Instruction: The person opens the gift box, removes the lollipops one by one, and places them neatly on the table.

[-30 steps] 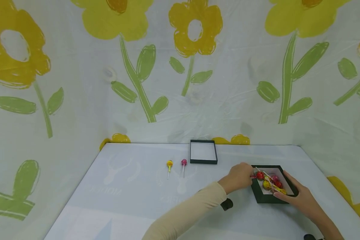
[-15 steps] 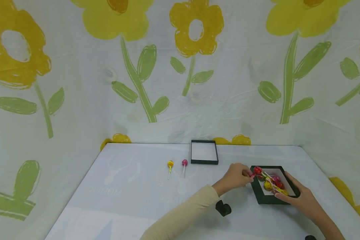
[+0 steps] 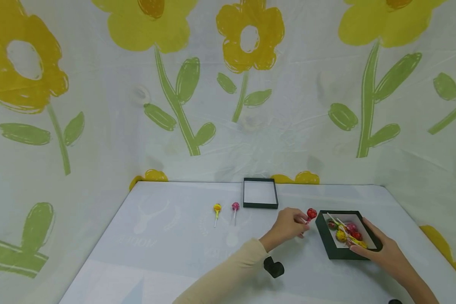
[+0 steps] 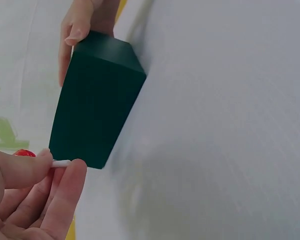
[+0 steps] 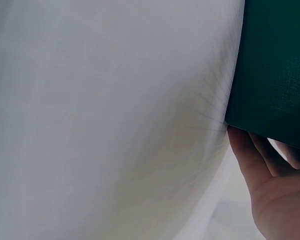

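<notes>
Thumb and fingers of my left hand (image 3: pixel 285 226) pinch a red lollipop (image 3: pixel 311 213) just left of the dark green box (image 3: pixel 340 253). In the left wrist view its white stick (image 4: pixel 61 163) shows between the fingertips, with the red head (image 4: pixel 24 152) partly behind the thumb. My right hand (image 3: pixel 385 252) grips the box by its right side, thumb over the front rim. In the right wrist view the fingers (image 5: pixel 250 155) lie against the green wall. Several red, pink and yellow lollipops (image 3: pixel 351 228) lie inside the box, sticks pointing up left.
Left of the box lid (image 3: pixel 260 206), a yellow lollipop (image 3: pixel 217 207) and a pink lollipop (image 3: pixel 235 206) lie on the white table (image 3: pixel 156 249). The lid sits at the back edge. A flower-printed curtain (image 3: pixel 289 105) rises behind the table.
My left hand has drawn the red lollipop up out of the box and carried it left past the rim. The right hand keeps its grip on the box.
</notes>
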The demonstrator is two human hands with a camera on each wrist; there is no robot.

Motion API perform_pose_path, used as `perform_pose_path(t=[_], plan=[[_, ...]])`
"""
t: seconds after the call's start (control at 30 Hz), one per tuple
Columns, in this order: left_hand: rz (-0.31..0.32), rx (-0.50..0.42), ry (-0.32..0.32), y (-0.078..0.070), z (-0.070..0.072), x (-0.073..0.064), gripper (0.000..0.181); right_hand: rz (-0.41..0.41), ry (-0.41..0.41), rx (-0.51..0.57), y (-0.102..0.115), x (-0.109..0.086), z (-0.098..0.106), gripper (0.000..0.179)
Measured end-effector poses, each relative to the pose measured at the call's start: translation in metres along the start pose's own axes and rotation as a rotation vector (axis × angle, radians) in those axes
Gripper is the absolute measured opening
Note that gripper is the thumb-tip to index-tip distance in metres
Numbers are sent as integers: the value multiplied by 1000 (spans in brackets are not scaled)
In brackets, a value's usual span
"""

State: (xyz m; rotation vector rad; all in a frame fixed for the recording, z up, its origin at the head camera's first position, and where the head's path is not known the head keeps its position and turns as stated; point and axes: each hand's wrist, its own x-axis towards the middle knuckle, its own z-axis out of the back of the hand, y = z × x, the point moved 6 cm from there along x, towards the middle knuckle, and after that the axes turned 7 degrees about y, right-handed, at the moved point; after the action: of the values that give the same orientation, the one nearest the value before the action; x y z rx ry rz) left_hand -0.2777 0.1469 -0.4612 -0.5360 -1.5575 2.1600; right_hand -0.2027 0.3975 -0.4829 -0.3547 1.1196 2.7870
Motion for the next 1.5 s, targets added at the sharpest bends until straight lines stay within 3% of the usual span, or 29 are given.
perform_pose_path(t=[0.63, 1.17, 1.5], plan=[[38, -75, -72, 28, 34, -13, 15, -23, 12, -21, -3, 1, 0, 101], [1, -126, -147, 44, 64, -25, 18, -43, 17, -33, -3, 3, 0, 103], [39, -43, -222, 58, 84, -32, 22, -26, 13, -36, -3, 3, 1, 102]])
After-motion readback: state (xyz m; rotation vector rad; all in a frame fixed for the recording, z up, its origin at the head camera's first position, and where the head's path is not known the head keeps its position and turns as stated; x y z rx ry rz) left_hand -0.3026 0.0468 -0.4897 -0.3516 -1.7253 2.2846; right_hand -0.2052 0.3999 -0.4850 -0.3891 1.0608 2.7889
